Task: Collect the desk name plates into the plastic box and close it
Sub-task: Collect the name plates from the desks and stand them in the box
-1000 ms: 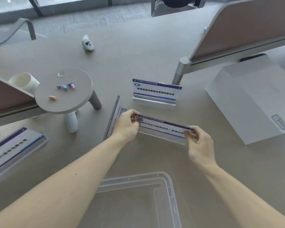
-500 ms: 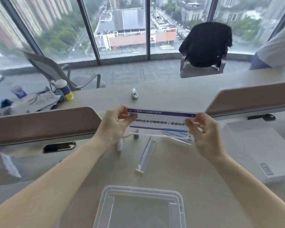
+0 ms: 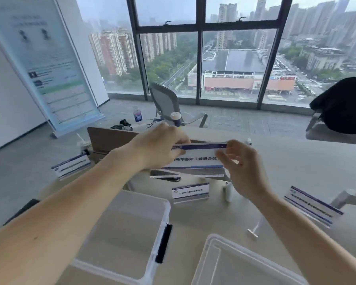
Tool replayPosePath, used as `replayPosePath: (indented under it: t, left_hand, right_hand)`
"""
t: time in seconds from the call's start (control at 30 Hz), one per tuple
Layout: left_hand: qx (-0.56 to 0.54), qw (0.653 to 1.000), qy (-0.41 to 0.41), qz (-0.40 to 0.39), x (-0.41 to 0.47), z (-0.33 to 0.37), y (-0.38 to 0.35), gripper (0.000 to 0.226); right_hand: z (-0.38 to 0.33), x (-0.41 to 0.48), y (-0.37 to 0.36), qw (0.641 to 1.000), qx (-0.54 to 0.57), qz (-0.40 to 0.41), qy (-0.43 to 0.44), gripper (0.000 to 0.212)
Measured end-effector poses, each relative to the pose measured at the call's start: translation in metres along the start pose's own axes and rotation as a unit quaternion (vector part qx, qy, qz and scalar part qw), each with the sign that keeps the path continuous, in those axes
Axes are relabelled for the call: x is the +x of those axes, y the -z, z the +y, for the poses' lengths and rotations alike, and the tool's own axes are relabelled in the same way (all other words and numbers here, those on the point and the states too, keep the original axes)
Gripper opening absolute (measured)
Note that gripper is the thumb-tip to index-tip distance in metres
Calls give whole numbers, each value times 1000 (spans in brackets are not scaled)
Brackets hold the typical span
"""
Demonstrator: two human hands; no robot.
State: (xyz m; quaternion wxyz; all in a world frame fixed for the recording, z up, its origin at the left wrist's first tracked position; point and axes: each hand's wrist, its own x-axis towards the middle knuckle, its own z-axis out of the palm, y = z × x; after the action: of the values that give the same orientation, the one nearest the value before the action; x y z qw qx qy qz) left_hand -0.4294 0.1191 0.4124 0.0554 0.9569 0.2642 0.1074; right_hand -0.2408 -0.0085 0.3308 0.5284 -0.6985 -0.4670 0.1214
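One desk name plate (image 3: 195, 159) is held in the air above the desk (image 3: 296, 161), beyond the plastic box (image 3: 148, 202), which serves as the landmark here. Its left end is gripped by the left hand (image 3: 160, 147), fingers closed over the top edge, while its right end is pinched by the right hand (image 3: 243, 169) between thumb and fingers. The box is seen open and, as far as its visible floor shows, nothing has been placed in it. Its lid (image 3: 230, 262) is laid flat on the desk just to the right of the box. Three more plates are left standing: a second plate (image 3: 190, 192) just beyond the box's far right corner, a third plate (image 3: 72, 166) further off beyond its far left side, and a fourth plate (image 3: 312, 204) well apart to the right, past the lid. The task is therefore judged to be at an early stage: the held plate has yet to be lowered into the box, the other three remain to be gathered, and the lid is still to be fitted
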Motion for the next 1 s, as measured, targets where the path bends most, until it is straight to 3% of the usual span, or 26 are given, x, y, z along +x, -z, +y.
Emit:
replayPosePath:
  t: [0.17, 0.27, 0.4, 0.47, 0.6, 0.73, 1.0]
  left_hand:
    - [20, 998, 53, -12, -76, -83, 15, 16]
    - [-20, 994, 105, -4, -109, -130, 16, 15]
    - [-82, 981, 173, 2, -134, -180, 7, 14]
    - [-106, 972, 211, 7, -142, -201, -4, 14]
    - [-120, 952, 283, 0, -155, -239, -41, 14]
    - [-139, 927, 348, -14, -163, -280, -89, 10]
    - [-192, 871, 434, -129, -182, -348, -197, 24]
  right_hand:
    - [-30, -24, -113, 996, 72, -45, -37, 9]
    - [-42, -39, -170, 983, 100, -60, -143, 44]
    - [-48, -57, -244, 892, 244, -143, -352, 62]
    - [-48, -58, -281, 850, 309, -157, -397, 59]
    - [-35, -51, -346, 798, 385, -177, -429, 57]
    - [-10, -46, -398, 765, 392, -200, -470, 51]
    - [52, -57, -494, 748, 304, -193, -557, 48]
